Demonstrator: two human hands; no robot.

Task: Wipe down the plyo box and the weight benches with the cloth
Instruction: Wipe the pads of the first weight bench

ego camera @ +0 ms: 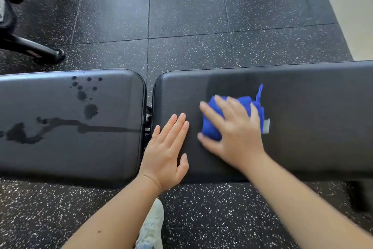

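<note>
both hands rest on the bench pad (302, 107), left hand (165, 148) flat, right hand (232, 133) spread over the blue cloth (211, 127).

We have only one view, from the camera on the head; it looks forward and steeply down, almost from above, on the bench (302, 107), which lies across the picture; it is near, so both forearms enter from the lower edge, with the left hand (165, 148) and the right hand (236, 133) close to the middle; beyond the bench we see floor (181, 16); at the bottom, a shoe (153, 226).
</note>
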